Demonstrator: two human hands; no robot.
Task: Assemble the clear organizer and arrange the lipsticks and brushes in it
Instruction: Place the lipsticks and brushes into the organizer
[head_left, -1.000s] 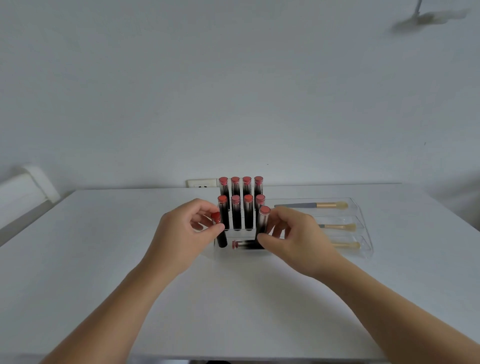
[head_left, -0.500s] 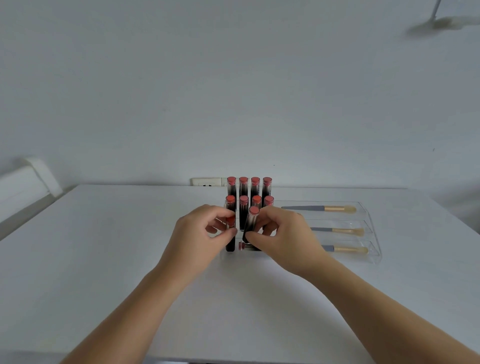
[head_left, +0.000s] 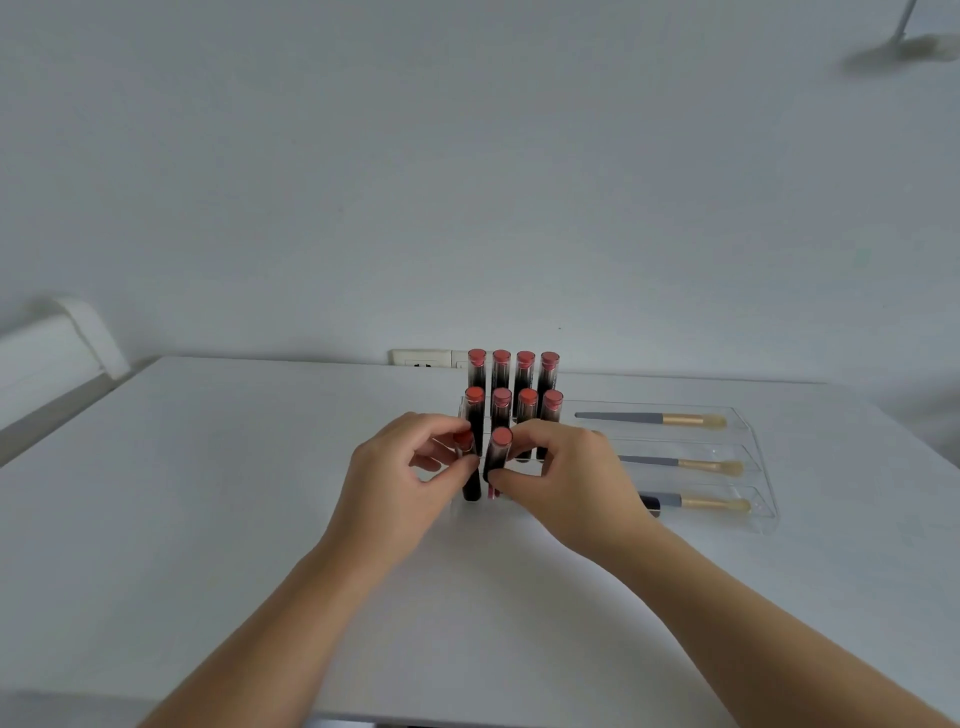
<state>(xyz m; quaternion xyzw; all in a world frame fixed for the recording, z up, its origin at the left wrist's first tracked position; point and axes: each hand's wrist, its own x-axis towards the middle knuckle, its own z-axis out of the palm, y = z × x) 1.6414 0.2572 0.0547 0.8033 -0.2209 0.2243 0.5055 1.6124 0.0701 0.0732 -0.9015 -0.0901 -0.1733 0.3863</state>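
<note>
A clear stepped organizer (head_left: 748, 431) stands on the white table (head_left: 208, 493). Several black lipsticks with pink-red caps (head_left: 524, 371) stand upright in its two back rows. My left hand (head_left: 395, 483) pinches one upright lipstick (head_left: 470, 480) at the front left. My right hand (head_left: 566, 478) pinches a second lipstick (head_left: 497, 452) just to its right, slightly tilted. Another lipstick (head_left: 492, 491) lies flat behind my right fingers, mostly hidden. Three brushes with grey handles and pale bristles lie in the organizer's right trays, back (head_left: 654, 419), middle (head_left: 685, 463) and front (head_left: 696, 503).
A white wall socket (head_left: 423, 358) sits behind the lipsticks at the table's far edge. A white chair back (head_left: 57, 343) shows at the far left. The table's near edge runs along the bottom of the view.
My right hand has carried its lipstick leftward, from the front right slot to beside the one in my left hand. The left hand kept its grip and barely moved.
</note>
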